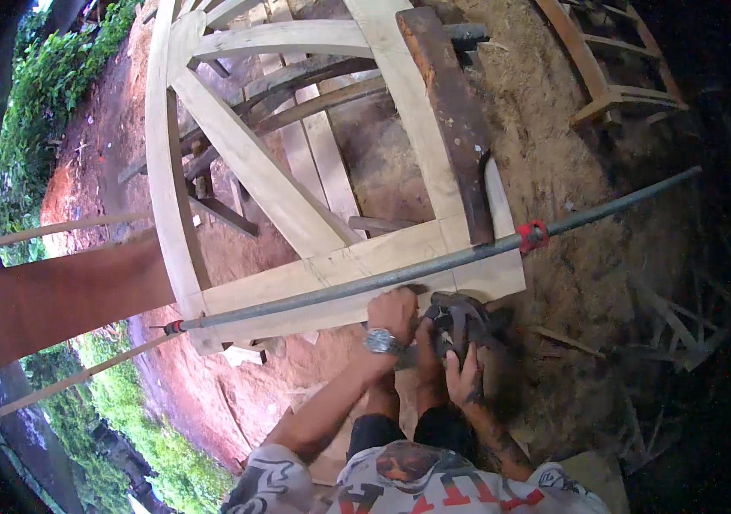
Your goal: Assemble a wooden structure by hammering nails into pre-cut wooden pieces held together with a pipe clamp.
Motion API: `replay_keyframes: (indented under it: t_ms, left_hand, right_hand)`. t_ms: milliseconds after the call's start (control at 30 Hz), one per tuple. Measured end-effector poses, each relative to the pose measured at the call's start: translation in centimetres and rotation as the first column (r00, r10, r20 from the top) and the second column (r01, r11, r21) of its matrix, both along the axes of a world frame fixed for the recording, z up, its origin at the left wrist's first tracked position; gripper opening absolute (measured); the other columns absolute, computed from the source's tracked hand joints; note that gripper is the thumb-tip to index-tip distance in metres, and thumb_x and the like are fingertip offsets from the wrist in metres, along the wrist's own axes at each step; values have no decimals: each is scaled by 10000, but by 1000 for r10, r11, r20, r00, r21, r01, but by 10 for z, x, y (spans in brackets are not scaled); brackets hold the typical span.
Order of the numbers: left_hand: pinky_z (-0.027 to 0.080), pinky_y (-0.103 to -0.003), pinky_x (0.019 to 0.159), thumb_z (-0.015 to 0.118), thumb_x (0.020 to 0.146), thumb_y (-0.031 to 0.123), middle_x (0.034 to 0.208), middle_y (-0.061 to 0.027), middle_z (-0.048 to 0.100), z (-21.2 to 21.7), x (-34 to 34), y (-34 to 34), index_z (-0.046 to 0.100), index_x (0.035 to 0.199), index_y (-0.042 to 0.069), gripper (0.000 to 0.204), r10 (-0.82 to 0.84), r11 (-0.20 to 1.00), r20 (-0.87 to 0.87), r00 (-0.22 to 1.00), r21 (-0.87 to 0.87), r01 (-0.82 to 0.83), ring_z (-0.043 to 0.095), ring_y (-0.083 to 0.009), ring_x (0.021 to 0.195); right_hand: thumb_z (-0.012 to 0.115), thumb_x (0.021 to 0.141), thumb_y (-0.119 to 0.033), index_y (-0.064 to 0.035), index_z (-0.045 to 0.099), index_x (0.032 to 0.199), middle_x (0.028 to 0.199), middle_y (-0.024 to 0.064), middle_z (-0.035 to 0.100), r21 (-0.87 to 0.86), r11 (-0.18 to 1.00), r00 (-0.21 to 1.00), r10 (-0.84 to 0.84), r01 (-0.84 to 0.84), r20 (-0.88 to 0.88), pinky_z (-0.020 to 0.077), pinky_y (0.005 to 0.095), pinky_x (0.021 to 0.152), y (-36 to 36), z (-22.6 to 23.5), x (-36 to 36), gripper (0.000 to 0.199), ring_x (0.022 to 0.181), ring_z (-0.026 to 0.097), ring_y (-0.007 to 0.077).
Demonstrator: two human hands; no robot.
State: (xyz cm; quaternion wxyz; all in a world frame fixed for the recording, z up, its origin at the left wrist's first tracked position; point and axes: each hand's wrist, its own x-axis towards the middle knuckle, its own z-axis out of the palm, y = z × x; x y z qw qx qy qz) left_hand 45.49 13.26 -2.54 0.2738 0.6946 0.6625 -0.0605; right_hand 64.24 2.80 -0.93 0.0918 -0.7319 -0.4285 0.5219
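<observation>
My left hand (394,313), with a silver watch on its wrist, is closed at the near edge of a pale wooden frame (297,272). Whatever its fingers hold, if anything, is hidden. Beside it, my right hand (466,374) grips a dark, bulky hand tool (460,324) just off the frame's near right corner; its exact kind is unclear. A long grey pipe clamp (357,289) with red end pieces lies across the near rail, beyond both hands. A diagonal brace (254,158) runs through the frame.
A worn, dark wooden block (447,120) lies along the frame's right side. Dark beams (314,77) support the frame. Another wooden frame (610,68) stands far right. On the left is a reddish-brown sheet (74,295), and greenery. Sawdust covers the ground (537,128).
</observation>
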Motion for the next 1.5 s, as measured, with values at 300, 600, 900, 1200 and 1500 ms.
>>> replay_keyframes:
  t_ms: [300, 600, 900, 1200, 1500]
  left_hand:
    - [503, -453, 573, 543, 846, 220, 809, -161, 657, 12, 11, -5, 581, 1055, 94, 247, 46, 999, -144, 989, -12, -48, 656, -341, 677]
    - [487, -452, 487, 503, 878, 220, 701, -139, 641, 13, 6, -10, 530, 1110, 37, 296, 28, 1000, -207, 978, -1, -28, 638, -330, 607]
    - [528, -413, 652, 578, 855, 207, 901, -179, 675, 29, -20, 18, 650, 909, 55, 177, -48, 995, -15, 999, -92, 47, 671, -296, 814]
    - [534, -398, 604, 639, 808, 282, 754, -126, 674, 16, 24, 9, 672, 838, 70, 216, 98, 981, -187, 977, -149, -127, 684, -283, 718]
    - [522, -394, 585, 576, 835, 207, 756, -97, 658, 21, 32, -9, 649, 887, 104, 137, 25, 998, -258, 966, -57, -41, 675, -268, 724]
  right_hand:
    - [496, 951, -440, 97, 322, 1393, 1430, 316, 351, 41, 998, 997, 47, -45, -56, 244, 453, 1121, 7, -8, 11, 717, 1339, 340, 428]
    - [545, 935, -360, 79, 375, 1370, 1386, 303, 412, 225, 963, 986, 163, -152, -33, 281, 450, 1100, 6, -22, 18, 641, 1310, 376, 432]
    - [508, 943, -318, 108, 336, 1383, 1385, 313, 400, 94, 995, 997, 51, -46, -54, 283, 424, 1092, -13, -33, 25, 636, 1298, 387, 418]
    - [499, 943, -364, 94, 385, 1356, 1323, 295, 480, 73, 990, 993, 121, -121, -3, 356, 471, 1027, 11, -7, 16, 627, 1204, 478, 446]
    - [495, 954, -342, 151, 396, 1311, 1210, 349, 528, 262, 954, 989, 129, -143, 70, 379, 492, 998, -18, -33, 19, 617, 1143, 489, 509]
